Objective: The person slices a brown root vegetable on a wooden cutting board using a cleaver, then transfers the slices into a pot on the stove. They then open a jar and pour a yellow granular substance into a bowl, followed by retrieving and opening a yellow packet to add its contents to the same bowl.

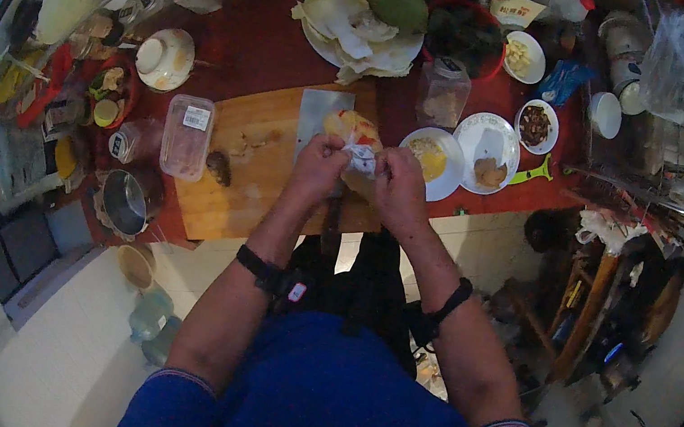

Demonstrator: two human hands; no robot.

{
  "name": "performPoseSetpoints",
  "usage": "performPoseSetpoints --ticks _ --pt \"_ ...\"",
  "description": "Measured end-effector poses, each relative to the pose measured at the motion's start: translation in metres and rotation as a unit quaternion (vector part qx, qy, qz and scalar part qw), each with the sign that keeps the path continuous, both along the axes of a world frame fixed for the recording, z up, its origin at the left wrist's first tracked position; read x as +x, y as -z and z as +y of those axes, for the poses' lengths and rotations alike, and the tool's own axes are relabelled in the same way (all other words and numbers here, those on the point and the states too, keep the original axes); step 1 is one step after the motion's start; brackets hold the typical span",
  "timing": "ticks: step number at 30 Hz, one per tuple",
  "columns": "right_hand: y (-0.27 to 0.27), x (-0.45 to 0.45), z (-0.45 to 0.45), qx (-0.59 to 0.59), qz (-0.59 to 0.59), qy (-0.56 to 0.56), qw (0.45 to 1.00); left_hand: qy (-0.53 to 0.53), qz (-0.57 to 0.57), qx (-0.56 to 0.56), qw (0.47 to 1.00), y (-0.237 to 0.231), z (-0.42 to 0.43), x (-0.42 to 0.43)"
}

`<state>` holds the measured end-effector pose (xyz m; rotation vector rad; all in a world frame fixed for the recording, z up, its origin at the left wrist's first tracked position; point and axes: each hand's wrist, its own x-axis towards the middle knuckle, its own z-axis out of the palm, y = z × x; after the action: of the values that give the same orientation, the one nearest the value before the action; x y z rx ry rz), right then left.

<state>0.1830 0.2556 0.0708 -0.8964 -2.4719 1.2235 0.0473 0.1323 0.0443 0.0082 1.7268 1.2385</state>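
Observation:
Both hands are over the wooden cutting board [235, 195], pinching the gathered neck of a clear plastic bag [354, 126]. The bag has red markings and yellowish contents. My left hand [321, 165] grips the left side of the neck and my right hand [401, 179] the right side. Under the bag lies a cleaver [316, 106], its broad blade partly hidden and its dark handle pointing towards me. Right of the hands stands a white bowl [450, 184] with yellow, egg-like contents. A small dark brown lump [219, 168] rests on the board's left part.
A clear plastic tub [184, 144] overlaps the board's left edge. Behind are a plate of cabbage leaves [360, 31] and a clear square jar [443, 94]. To the right are a patterned plate [473, 134], small bowls [554, 138] and a green-handled peeler [531, 171]. A metal pot [125, 203] stands left.

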Motion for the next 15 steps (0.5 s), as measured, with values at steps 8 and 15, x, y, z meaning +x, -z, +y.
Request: performPoseSetpoints --ticks 8,15 --pt "-0.005 -0.01 -0.001 -0.145 -0.071 0.043 0.986 -0.014 0.032 0.039 0.999 -0.003 -0.001 0.001" --pt "0.013 -0.017 0.005 -0.251 -0.074 0.071 0.963 -0.038 -0.055 0.042 0.997 0.007 -0.005 -0.004"
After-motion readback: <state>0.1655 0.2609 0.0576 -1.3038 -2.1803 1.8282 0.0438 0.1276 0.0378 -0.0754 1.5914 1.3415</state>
